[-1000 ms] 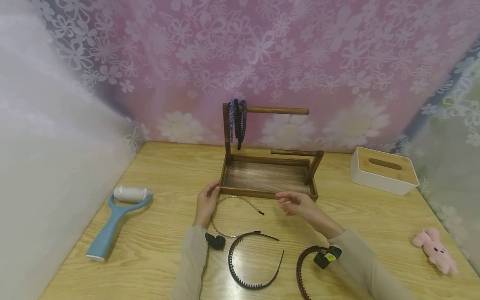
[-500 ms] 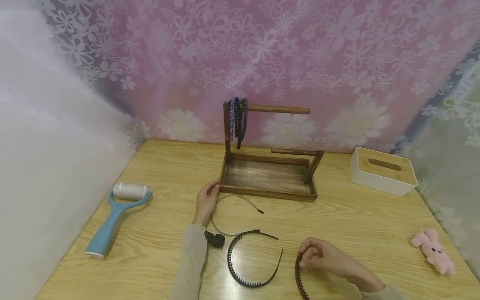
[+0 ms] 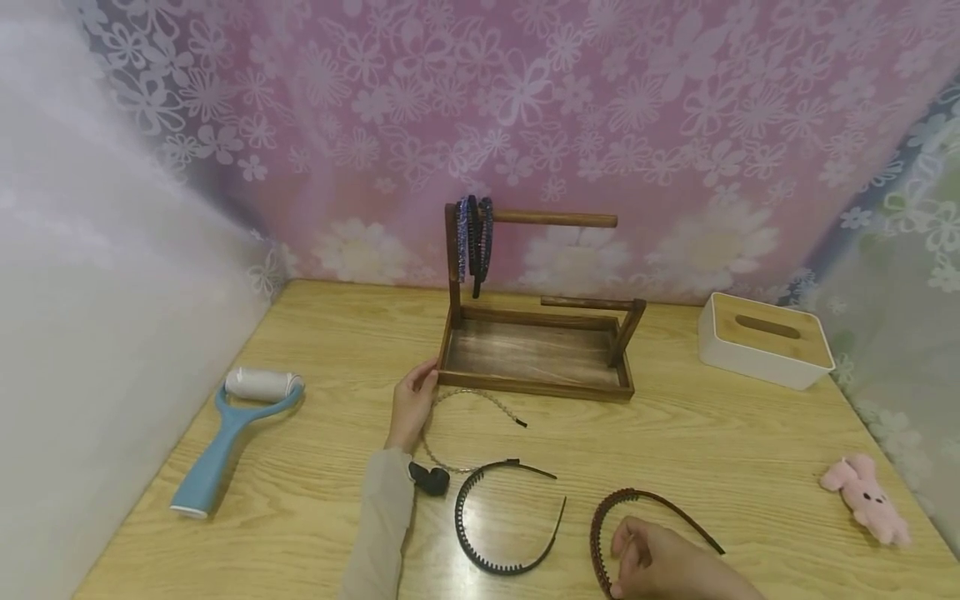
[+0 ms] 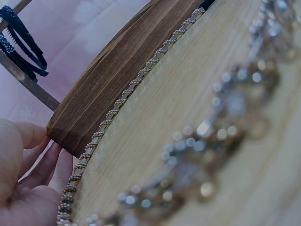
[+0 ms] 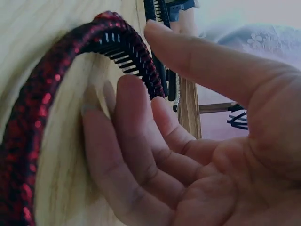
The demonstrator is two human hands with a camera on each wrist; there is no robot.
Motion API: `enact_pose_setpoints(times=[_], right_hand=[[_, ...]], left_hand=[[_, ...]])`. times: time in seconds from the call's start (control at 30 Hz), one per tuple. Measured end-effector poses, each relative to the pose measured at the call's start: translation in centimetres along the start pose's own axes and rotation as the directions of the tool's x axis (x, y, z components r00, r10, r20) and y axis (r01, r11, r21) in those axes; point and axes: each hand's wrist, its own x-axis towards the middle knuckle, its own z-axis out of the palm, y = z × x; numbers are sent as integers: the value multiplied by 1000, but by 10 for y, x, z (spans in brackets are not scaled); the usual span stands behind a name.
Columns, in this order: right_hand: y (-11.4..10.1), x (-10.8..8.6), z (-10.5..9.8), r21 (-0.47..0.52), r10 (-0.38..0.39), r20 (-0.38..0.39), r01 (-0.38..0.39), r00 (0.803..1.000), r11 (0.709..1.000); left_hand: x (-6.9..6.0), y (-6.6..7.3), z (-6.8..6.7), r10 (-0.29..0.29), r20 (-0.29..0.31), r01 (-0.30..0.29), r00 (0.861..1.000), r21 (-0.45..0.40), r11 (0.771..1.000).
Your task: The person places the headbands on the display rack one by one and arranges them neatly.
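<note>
My left hand (image 3: 412,410) holds the near left corner of the wooden rack's tray (image 3: 536,387), thumb and fingers on either side of it in the left wrist view. A beaded headband (image 3: 432,452) lies beside that hand. My right hand (image 3: 656,561) is at a dark red headband (image 3: 597,533); in the right wrist view its fingers (image 5: 131,103) are bent loosely inside the band's curve, thumb apart, gripping nothing. A black toothed headband (image 3: 462,533) lies between the hands. Several headbands (image 3: 474,242) hang at the left end of the rack's upper bar (image 3: 555,218).
A blue-handled roller (image 3: 217,454) lies at the left. At the back right stands a white tissue box (image 3: 750,358) with a wooden lid. A pink plush toy (image 3: 870,500) lies at the right edge. Floral cloth (image 3: 525,108) hangs behind the table.
From near the tray's front edge, my right hand has come back and down to the dark red headband, first at its upper curve, now lower and inside it. My left hand stays put.
</note>
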Motion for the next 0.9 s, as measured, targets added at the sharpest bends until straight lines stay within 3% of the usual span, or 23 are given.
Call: enact_pose_setpoints(times=[0.17, 0.4, 0.67, 0.9], right_hand=[[0, -1, 2, -80, 22, -23, -24, 999, 996], [-1, -3, 7, -221, 87, -71, -101, 994, 970], [-5, 2, 8, -295, -23, -49, 7, 999, 956], [-24, 8, -1, -351, -69, -142, 15, 987, 936]], left_hand=[[2, -3, 1, -9, 6, 9, 1000, -3, 1000], [2, -2, 1, -2, 13, 2, 1000, 0, 1000], [2, -2, 3, -6, 8, 6, 1000, -1, 1000], [1, -2, 2, -3, -9, 3, 1000, -4, 1000]])
